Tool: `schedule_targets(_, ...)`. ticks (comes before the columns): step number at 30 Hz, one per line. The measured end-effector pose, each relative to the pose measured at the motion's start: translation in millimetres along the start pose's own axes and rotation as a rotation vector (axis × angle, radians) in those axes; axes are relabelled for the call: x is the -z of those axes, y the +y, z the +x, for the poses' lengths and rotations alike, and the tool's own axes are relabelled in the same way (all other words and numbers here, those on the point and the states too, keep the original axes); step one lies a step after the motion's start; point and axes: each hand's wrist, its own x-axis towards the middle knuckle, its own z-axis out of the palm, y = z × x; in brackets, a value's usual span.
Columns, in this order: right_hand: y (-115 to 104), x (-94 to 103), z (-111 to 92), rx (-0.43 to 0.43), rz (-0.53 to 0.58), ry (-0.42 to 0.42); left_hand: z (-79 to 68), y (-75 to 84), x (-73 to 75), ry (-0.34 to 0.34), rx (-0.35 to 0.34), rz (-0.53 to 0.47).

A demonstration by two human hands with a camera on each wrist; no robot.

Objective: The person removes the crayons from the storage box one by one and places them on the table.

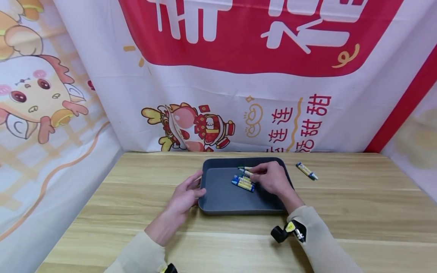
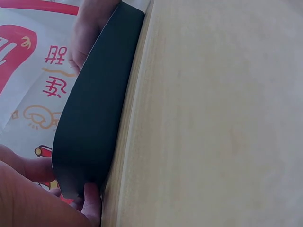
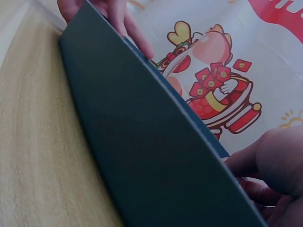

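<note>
A dark grey rectangular tray (image 1: pixel 218 201) lies on the wooden table. At its left end my left hand (image 1: pixel 184 196) holds the wall, thumb over the rim and fingers outside; the left wrist view shows the thumb and a finger on either side of the tray wall (image 2: pixel 92 109). Over the tray's right half, my right hand (image 1: pixel 271 178) pinches a crayon (image 1: pixel 246 172) with a yellow and blue wrapper. Several similar crayons (image 1: pixel 244 184) lie side by side in the tray below it. In the right wrist view the tray wall (image 3: pixel 142 127) hides the crayons.
To the right of the tray, a couple of crayons (image 1: pixel 306 171) lie together on the table (image 1: pixel 351 212). A printed white and red cloth (image 1: pixel 222 87) hangs behind the table's back edge, and another printed cloth (image 1: pixel 44 159) hangs at the left.
</note>
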Motion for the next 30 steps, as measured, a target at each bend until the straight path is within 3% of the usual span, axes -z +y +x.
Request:
schedule_targets(13, 6, 20.3, -1, 0.046, 0.029, 0.049, -1.5, -2.1, -0.3, -0.001, -0.002, 0.008)
schedule_targets(23, 13, 45.0, -8, 0.031, 0.078, 0.133, -3.9, 0.4, -0.5, -0.009, -0.015, 0.005)
schedule_targets(30, 24, 65.7, -14, -0.021, 0.119, 0.135, -3.7, 0.3, -0.3, -0.009, -0.02, 0.01)
